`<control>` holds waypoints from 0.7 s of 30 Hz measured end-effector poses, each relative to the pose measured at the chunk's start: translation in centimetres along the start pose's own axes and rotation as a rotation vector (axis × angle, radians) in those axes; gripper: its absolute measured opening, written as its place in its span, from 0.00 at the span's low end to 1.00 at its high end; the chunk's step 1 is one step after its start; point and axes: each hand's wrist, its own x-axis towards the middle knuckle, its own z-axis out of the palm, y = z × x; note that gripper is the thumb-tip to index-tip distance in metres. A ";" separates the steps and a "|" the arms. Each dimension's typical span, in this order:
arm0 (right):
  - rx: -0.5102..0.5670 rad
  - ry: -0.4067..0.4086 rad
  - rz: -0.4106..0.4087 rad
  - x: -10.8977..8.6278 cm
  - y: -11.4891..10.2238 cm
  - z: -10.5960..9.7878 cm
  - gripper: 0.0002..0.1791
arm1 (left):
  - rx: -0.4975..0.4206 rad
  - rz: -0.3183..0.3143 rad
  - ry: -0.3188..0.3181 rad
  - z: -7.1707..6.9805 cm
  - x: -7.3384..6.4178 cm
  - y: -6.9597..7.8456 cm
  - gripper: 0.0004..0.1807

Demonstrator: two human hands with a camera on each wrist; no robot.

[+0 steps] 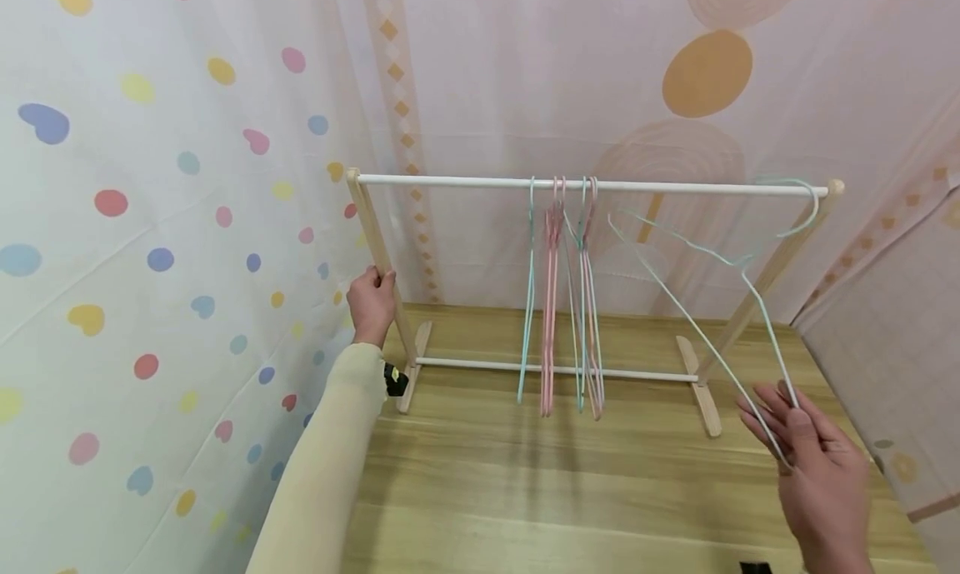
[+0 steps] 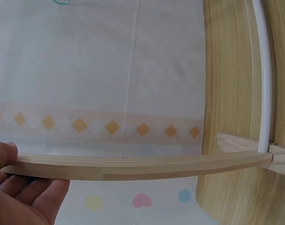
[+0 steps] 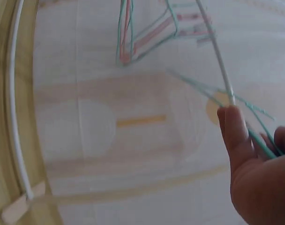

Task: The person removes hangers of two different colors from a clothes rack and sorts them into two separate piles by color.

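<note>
My left hand (image 1: 371, 305) grips the left wooden post (image 2: 133, 168) of a small clothes rack, fingers and thumb on opposite sides of the wood. Over at the right, my right hand (image 1: 821, 466) holds a mint-green clothes hanger (image 1: 764, 314) by one lower corner. The hanger is tilted, with its hook up near the right end of the white top rail (image 1: 690, 188); whether the hook touches the rail I cannot tell. Mint-green hangers (image 1: 529, 307) and pink hangers (image 1: 548, 332) hang from the middle of that rail. The right wrist view is blurred.
A white lower bar (image 1: 472, 365) joins the rack's wooden feet (image 1: 701, 391) on the wood-grain surface (image 1: 600, 499). A dotted curtain (image 1: 150, 307) hangs close along the left, and a patterned curtain (image 1: 487, 74) stands behind the rack and at the right.
</note>
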 end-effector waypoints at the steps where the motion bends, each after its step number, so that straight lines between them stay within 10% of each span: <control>1: 0.039 -0.065 0.002 -0.3 -0.2 -1.0 0.18 | 0.002 0.005 0.003 0.0 -0.1 -0.1 0.16; 7: 0.171 -0.343 0.182 -1.8 -0.6 -7.0 0.22 | 0.025 0.029 0.016 -0.3 -0.5 -0.4 0.16; 14: 0.386 -0.673 0.707 -1.0 0.0 -13.4 0.28 | 0.019 0.024 -0.007 -0.4 -0.8 0.0 0.15; 21: 0.387 -0.761 1.068 -0.3 1.8 -18.4 0.24 | 0.043 0.067 0.008 0.1 -0.8 0.1 0.16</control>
